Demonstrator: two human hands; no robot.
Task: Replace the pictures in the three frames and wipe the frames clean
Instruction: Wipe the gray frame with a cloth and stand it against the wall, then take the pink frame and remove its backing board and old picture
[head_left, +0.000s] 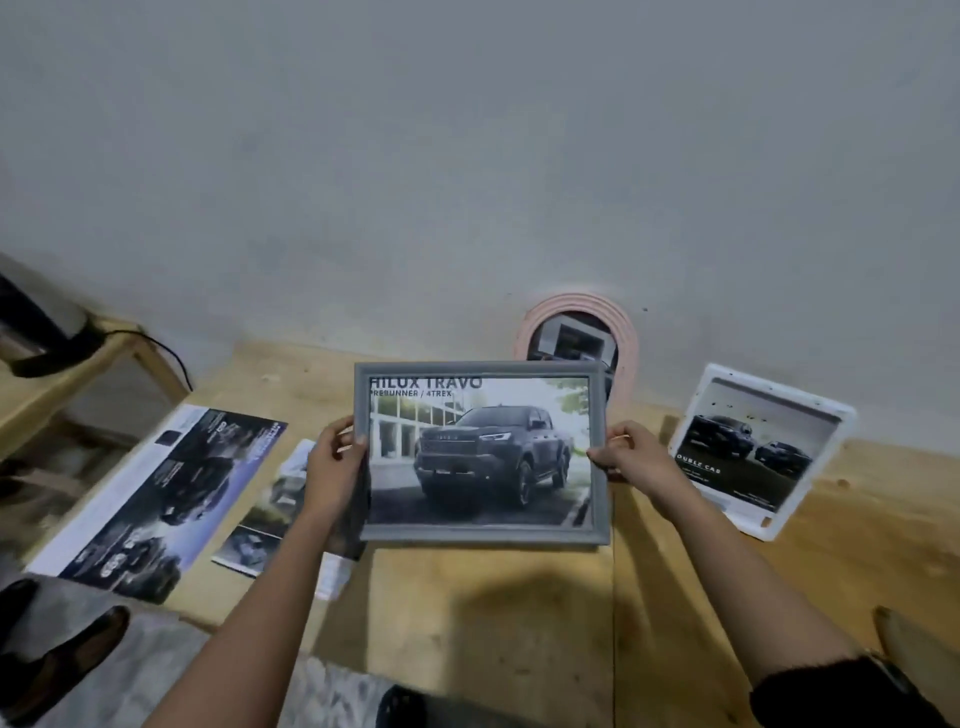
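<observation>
I hold a grey frame (480, 535) upright above the wooden table, its glass facing me with a picture of a dark pickup truck inside. My left hand (337, 467) grips its left edge and my right hand (631, 457) grips its right edge. A white frame (831, 410) with a picture of two trucks leans against the wall at the right. Behind the grey frame a pink arched frame (524, 327) stands against the wall, partly hidden.
A large car brochure (161, 499) and smaller loose pictures (265, 519) lie on the wooden table (493, 623) at the left. A wooden stand (104, 358) with a dark device and cable sits far left. A grey wall rises behind.
</observation>
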